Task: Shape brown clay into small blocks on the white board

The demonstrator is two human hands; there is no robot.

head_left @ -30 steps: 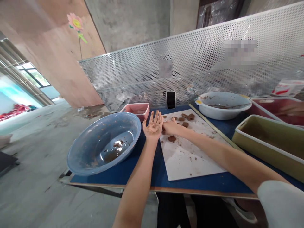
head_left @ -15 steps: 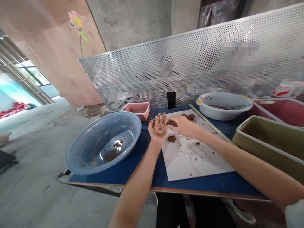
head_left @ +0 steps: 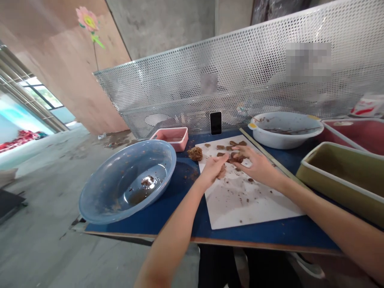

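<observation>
My left hand (head_left: 213,171) is over the left part of a white board (head_left: 234,208), palm turned inward and fingers apart, its thumb pointing towards a brown clay lump (head_left: 237,157). My right hand (head_left: 258,166) curves round that lump, thumb below and fingers above. Whether the left thumb touches the lump, I cannot tell. Several small flat clay pieces (head_left: 221,147) lie on the board just beyond the hands. A rough, crumbly ball of clay (head_left: 195,153) rests at the board's left edge.
Left stands a large blue basin (head_left: 102,188) with murky liquid; behind it is a pink tray (head_left: 181,144). A phone (head_left: 215,123) leans against the perforated screen (head_left: 168,76). Right are a strip (head_left: 261,148), a white basin (head_left: 282,141), a green tub (head_left: 339,180) and a red tub (head_left: 360,130).
Both hands have moved right over the board. The left palm, formerly turned up and muddy, now faces inward. The crumbly ball now shows at the board's left edge.
</observation>
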